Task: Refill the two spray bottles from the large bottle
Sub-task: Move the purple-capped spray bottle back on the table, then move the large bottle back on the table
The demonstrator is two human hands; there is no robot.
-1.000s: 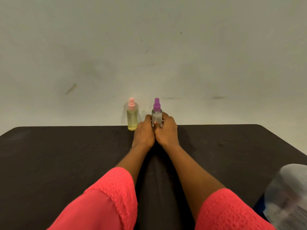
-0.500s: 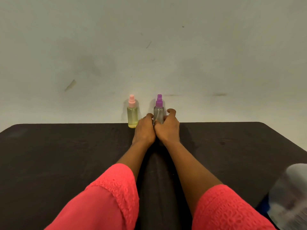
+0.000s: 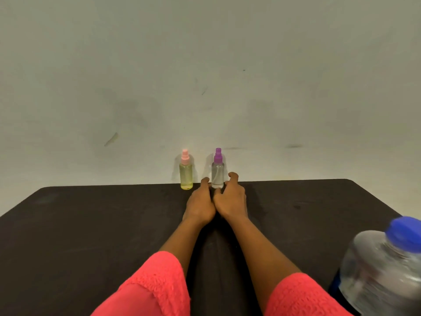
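Two small spray bottles stand upright at the far edge of the black table [image 3: 91, 224]. The pink-capped bottle [image 3: 186, 176] holds yellowish liquid. The purple-capped bottle [image 3: 218, 174] is clear. My left hand [image 3: 200, 201] and my right hand [image 3: 232, 198] lie side by side on the table just in front of the purple-capped bottle, one on each side of its base. Their fingers are loosely curled, with a small gap to the bottle's sides. The large clear bottle [image 3: 382, 274] with a blue cap stands at the near right, blurred.
A plain pale wall [image 3: 205, 76] rises right behind the table's far edge. The table's rounded far corners show at left and right. My red sleeves [image 3: 155, 288] cover the near middle of the table.
Both hands gripped the purple-capped bottle a second ago; their fingers have since come off its sides. The bottle stays upright. The view has dropped, bringing the large bottle's blue cap into sight.
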